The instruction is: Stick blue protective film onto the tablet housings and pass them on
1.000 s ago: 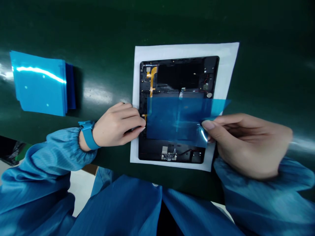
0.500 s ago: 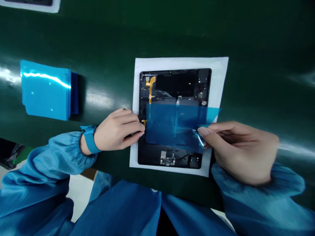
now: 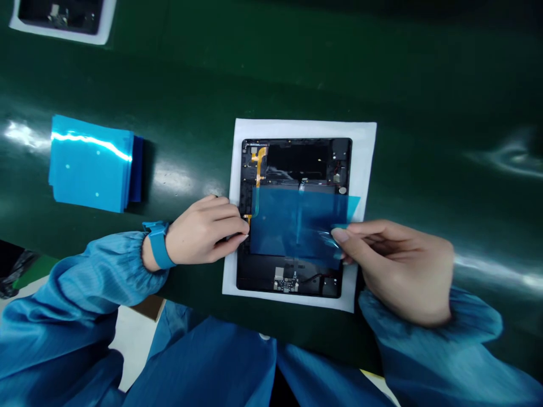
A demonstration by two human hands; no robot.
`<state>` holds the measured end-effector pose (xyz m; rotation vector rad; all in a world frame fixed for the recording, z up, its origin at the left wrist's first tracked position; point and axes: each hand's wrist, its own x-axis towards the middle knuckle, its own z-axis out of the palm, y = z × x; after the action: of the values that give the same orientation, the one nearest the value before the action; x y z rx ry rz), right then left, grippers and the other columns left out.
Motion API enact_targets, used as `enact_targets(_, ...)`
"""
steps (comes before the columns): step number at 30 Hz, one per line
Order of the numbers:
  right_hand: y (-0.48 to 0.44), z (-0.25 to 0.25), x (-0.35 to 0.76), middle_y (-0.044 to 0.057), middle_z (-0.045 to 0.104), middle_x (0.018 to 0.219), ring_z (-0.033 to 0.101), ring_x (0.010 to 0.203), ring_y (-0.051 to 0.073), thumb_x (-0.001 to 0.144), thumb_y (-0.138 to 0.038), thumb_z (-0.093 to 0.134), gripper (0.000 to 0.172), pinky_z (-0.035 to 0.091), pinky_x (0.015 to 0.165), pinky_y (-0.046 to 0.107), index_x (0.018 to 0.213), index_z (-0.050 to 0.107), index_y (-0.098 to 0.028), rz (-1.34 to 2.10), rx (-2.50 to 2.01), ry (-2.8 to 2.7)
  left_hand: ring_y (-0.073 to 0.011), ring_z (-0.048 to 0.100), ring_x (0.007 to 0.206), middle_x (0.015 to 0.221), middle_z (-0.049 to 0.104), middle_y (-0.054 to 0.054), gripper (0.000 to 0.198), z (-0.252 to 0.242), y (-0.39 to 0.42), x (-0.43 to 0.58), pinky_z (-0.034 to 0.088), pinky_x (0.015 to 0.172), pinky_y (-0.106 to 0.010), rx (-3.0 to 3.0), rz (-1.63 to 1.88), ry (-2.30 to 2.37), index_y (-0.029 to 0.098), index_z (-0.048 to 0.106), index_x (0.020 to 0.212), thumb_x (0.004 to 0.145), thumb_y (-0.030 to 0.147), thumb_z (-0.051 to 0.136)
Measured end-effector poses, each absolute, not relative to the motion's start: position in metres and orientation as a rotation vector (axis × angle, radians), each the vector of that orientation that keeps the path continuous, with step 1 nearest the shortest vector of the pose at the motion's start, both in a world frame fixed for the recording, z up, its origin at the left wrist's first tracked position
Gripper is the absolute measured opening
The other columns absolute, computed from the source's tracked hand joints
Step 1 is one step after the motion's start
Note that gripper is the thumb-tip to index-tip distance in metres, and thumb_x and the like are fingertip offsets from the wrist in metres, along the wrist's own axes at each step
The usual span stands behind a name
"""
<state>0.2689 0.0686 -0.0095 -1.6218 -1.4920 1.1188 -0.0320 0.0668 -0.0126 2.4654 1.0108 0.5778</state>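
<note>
An opened black tablet [image 3: 297, 164] with bare circuitry lies on a white sheet [image 3: 365, 164] on the green surface. A clear blue film [image 3: 292, 223] lies over its middle. My left hand [image 3: 203, 232] pinches the film's left edge against the tablet's left rim, fingers closed. My right hand [image 3: 394, 265] grips the film's right edge between thumb and fingers, that edge slightly lifted. Both arms wear blue sleeves, and a blue wristband [image 3: 158, 244] sits on the left wrist.
A stack of blue films [image 3: 91, 164] lies on the green surface [image 3: 445, 85] to the left. Another tablet on a white sheet [image 3: 59, 17] shows at the top left corner. The surface's near edge runs just under my hands.
The view has tilted upward, so everything sits lower and smaller in frame. My right hand has moved left, bringing the film's right edge in over the tablet. The left hand has held its place.
</note>
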Motion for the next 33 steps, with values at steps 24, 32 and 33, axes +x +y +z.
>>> enact_targets(24,0.071,-0.009,0.267,-0.005,0.069,0.058,0.062,0.044,0.013,0.076,-0.030,0.084,0.010,0.057,0.045,0.025,0.083,0.078,-0.025,1.192,-1.605,-1.447,-0.0149,0.059,0.075,0.082,0.070,-0.002,0.012,-0.012,0.066,-0.033,0.043,0.067,-0.030,2.453,0.594,1.013,0.018,0.067,0.094,0.098,0.023,0.058)
enact_targets(32,0.070,-0.014,0.270,-0.003,0.069,0.063,0.060,0.047,0.012,0.080,-0.030,0.083,0.016,0.054,0.044,0.024,0.093,0.076,-0.023,1.324,-1.530,-1.333,-0.0146,0.063,0.077,0.089,0.071,-0.004,0.013,-0.013,0.065,-0.033,0.053,0.072,-0.029,2.443,0.631,1.038,0.017,0.065,0.108,0.099,0.026,0.060)
enact_targets(33,0.070,-0.016,0.271,-0.002,0.069,0.064,0.060,0.048,0.012,0.083,-0.032,0.082,0.016,0.053,0.044,0.024,0.094,0.076,-0.022,1.350,-1.505,-1.291,-0.0151,0.063,0.079,0.091,0.071,-0.005,0.017,-0.013,0.065,-0.034,0.055,0.073,-0.030,2.461,0.630,1.048,0.016,0.064,0.112,0.099,0.027,0.059)
